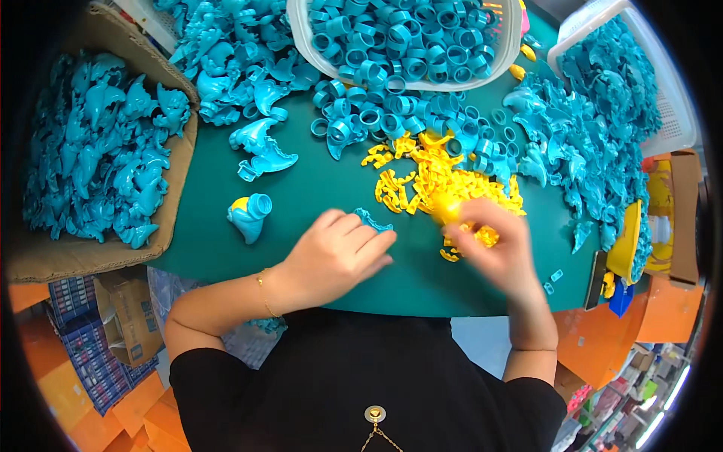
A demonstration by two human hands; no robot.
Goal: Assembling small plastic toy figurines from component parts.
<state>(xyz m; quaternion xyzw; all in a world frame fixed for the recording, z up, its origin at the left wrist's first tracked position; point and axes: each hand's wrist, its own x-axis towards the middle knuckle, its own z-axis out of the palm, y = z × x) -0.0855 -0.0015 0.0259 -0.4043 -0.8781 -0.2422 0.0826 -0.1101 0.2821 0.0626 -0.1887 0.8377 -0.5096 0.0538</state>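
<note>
My left hand (339,255) is closed over the green tabletop, fingers curled round a teal plastic shell piece (373,220) whose jagged edge shows past the knuckles. To the right, my right hand (498,239) is smeared by motion, with a blurred yellow plastic piece (446,209) pinched at its fingertips. It hovers at the near edge of a pile of small yellow plastic pieces (459,184). Left of my left hand lies an assembled teal part (248,218) with a ring neck and a yellow insert. Beyond it are loose teal shell pieces (263,151).
A cardboard box (177,173) of teal shells stands at the left. At the back, a white tub (301,34) holds teal rings, with more rings (392,113) spilled before it. Teal shells (557,135) heap beside a white basket (681,113) at the right. A yellow container (623,241) sits near the right edge.
</note>
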